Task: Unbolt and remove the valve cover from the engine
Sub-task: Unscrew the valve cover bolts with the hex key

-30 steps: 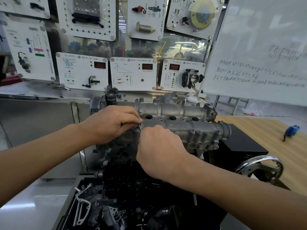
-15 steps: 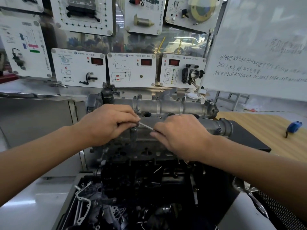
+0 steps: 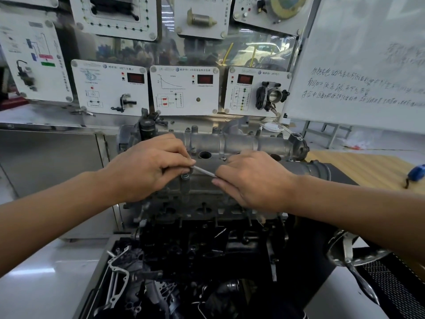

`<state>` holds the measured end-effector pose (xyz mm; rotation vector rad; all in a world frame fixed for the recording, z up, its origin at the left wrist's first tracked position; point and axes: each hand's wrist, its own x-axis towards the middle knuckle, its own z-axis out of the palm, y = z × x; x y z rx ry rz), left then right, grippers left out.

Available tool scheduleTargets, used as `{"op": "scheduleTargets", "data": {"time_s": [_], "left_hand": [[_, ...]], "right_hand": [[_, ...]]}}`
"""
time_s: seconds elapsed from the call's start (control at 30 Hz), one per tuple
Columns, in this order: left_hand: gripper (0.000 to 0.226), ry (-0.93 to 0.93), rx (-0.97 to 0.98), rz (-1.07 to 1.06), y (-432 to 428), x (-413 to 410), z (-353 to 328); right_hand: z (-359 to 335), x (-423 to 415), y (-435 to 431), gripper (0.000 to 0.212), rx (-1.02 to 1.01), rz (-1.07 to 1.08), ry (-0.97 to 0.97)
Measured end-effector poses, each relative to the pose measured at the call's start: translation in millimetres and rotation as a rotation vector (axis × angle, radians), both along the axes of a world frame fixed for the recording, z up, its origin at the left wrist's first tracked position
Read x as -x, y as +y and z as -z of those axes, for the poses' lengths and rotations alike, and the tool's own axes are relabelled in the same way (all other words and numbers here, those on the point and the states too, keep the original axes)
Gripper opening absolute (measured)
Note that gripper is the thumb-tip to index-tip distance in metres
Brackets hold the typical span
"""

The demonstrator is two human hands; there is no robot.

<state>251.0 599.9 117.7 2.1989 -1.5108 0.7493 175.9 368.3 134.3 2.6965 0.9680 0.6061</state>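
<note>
Item: grey cast-metal valve cover [image 3: 241, 143], sitting at centre frame on top of the dark, grimy engine [image 3: 207, 249], its long tubular ridge running left to right and an open round hole showing on its top face.

Hands: the left hand [image 3: 147, 166] is reaching in from the lower left, fingers curled, thumb and fingertips pinching the left end of a thin silver metal rod [image 3: 204, 172]. The right hand [image 3: 255, 178] is coming in from the lower right, fingers fairly straight and pointing left, and is pinching the rod's right end. The rod is lying slantwise between the two hands, just above the cover's near edge. A small bolt head [image 3: 185, 176] is standing on that edge directly below the left fingertips; whether the rod is touching it cannot be told.

Surroundings: a chrome handwheel [image 3: 349, 254] is showing at lower right under the right forearm. A light wooden desk [image 3: 358, 166] is lying at right, carrying a small blue object [image 3: 416, 172] at the frame edge. White instrument training panels [image 3: 184, 89] with red displays are lining the wall behind the engine, one bearing a black throttle body [image 3: 272, 95]. A whiteboard [image 3: 358, 65] with handwriting is filling the upper right.
</note>
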Motion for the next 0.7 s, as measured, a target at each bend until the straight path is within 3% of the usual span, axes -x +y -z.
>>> {"op": "scheduleTargets", "data": {"time_s": [0.5, 0.7], "left_hand": [[0.021, -0.009, 0.027, 0.019, -1, 1, -1], [0.022, -0.01, 0.028, 0.003, -1, 2, -1]], "right_hand": [[6, -19, -15, 0.039, -0.052, -0.175, -0.018], [1, -37, -24, 0.025, 0.005, -0.276, -0.053]]}}
